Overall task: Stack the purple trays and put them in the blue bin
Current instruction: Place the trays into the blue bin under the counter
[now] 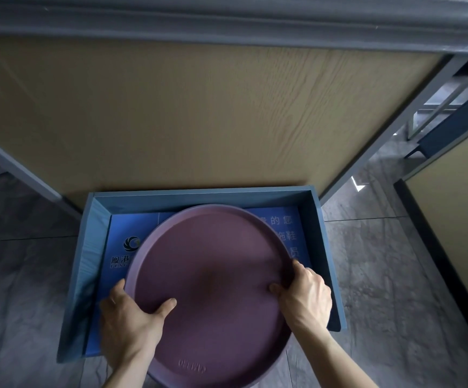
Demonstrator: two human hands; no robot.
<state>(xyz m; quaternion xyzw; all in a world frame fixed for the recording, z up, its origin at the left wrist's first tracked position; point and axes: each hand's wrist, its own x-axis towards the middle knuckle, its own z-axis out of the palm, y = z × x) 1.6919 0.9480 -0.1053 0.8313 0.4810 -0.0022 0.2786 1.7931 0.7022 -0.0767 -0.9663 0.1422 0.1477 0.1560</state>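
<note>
A big round purple tray (213,278) fills the middle of the view. It looks like smooth, dull plastic, with a low raised rim all the way round and a small stamped mark near its close edge. Only one tray top shows — if more are stacked under it, that cannot be told from here.

Two bare hands hold it. The left hand (127,326) grips the left rim, thumb lying on the inside of the tray and the other fingers hidden under the edge. The right hand (304,296) grips the right rim the same way, thumb on the inside, fingers curled around the outside. Both hands are closed on the tray.

The tray sits over the blue bin (326,261), a box with straight, flat walls and square corners. There is one bin. Its floor is a brighter blue sheet (132,228) with white printed letters and a round logo. The tray covers most of that floor, and its close edge sticks out past the front of the bin. Whether it touches the floor of the bin cannot be told.

Behind the bin stands a wide tan wooden board (199,116) with wavy grain lines — it has a grey frame (227,26) along the top. The bin stands on a grey stone-look tile floor (395,275), shiny in spots. At the far right is another tan panel (456,208) with a dark edge.
</note>
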